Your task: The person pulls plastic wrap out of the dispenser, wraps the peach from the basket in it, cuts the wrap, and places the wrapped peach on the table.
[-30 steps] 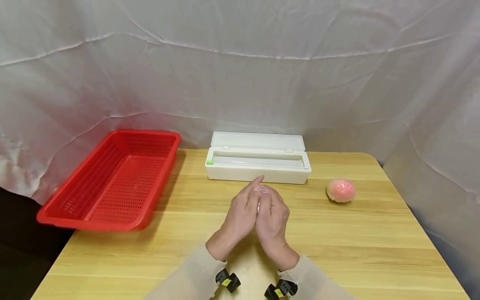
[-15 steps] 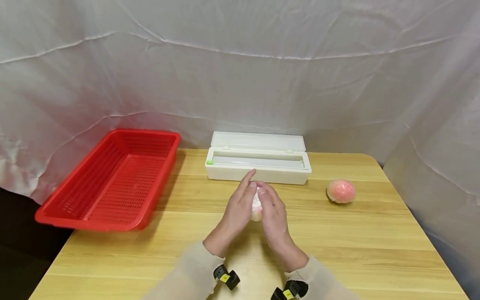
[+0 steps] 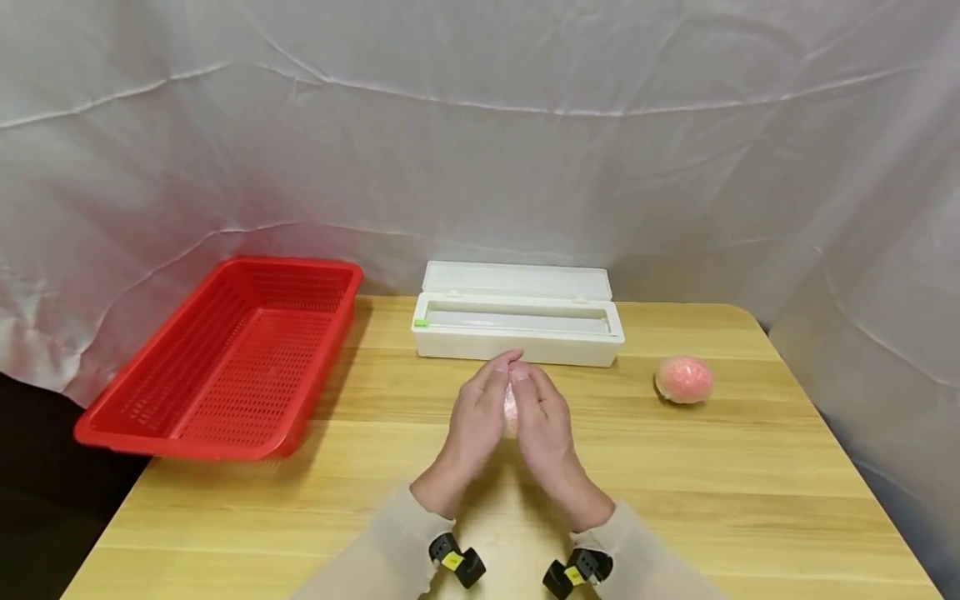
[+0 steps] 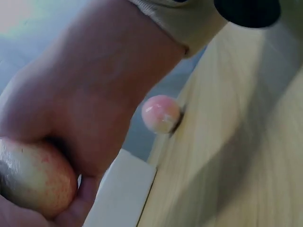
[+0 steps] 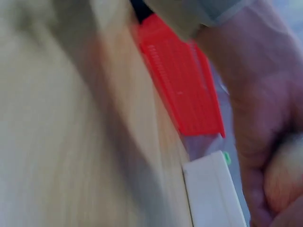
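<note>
Between both palms sits a pink and cream peach [image 3: 511,414] with shiny clear film on it, mostly covered by the hands in the head view. My left hand [image 3: 476,417] cups its left side, and my right hand [image 3: 546,423] cups the other, with the thumbs side by side on top. In the left wrist view the peach [image 4: 40,182] shows in the curl of the fingers; in the right wrist view only a blurred part of the peach [image 5: 286,177] appears. A second film-covered peach [image 3: 684,380] lies on the table to the right.
Behind the hands stands a white cling film dispenser [image 3: 517,348], its lid raised and a green slider at its left end. A red plastic basket [image 3: 202,452] overhangs the table's left edge. Grey cloth [image 3: 480,167] hangs behind the wooden table [image 3: 712,517].
The hands parted slightly half a second ago, showing more of the peach, and have closed in around it again. The basket, dispenser and other peach stay put.
</note>
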